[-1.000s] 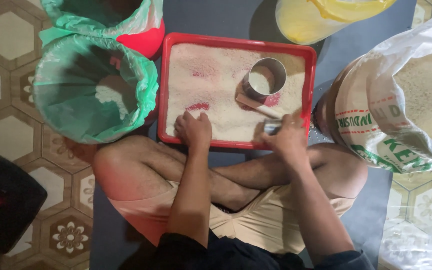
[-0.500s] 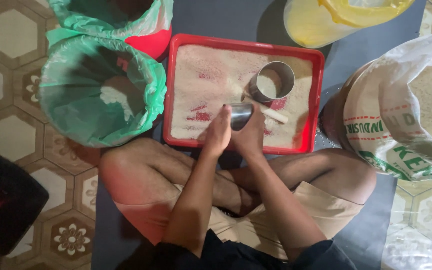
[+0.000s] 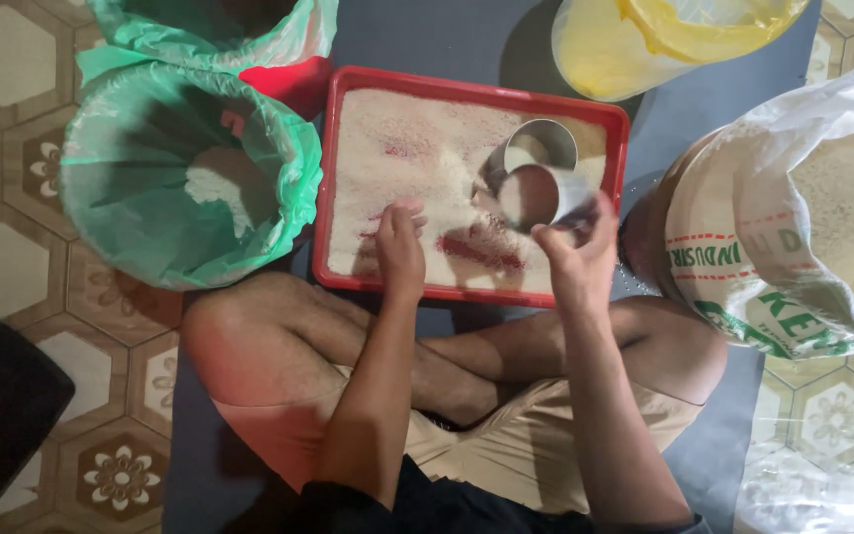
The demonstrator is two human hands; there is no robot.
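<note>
— What do the hands hold over the red tray (image 3: 323, 188)?
— The right hand (image 3: 575, 259) grips a small metal cup (image 3: 531, 196), fingers wrapped round it, tilted above the rice (image 3: 397, 148) near the tray's right end. A second metal cup (image 3: 540, 144) stands in the rice just behind it.
— And the left hand (image 3: 399, 247)?
— It rests flat on the rice at the tray's near edge, fingers together, holding nothing.
— What surrounds the tray?
— A green-lined bucket (image 3: 185, 178) at left, a yellow bag (image 3: 644, 40) beyond, an open rice sack (image 3: 803, 218) at right, the person's crossed legs below
</note>
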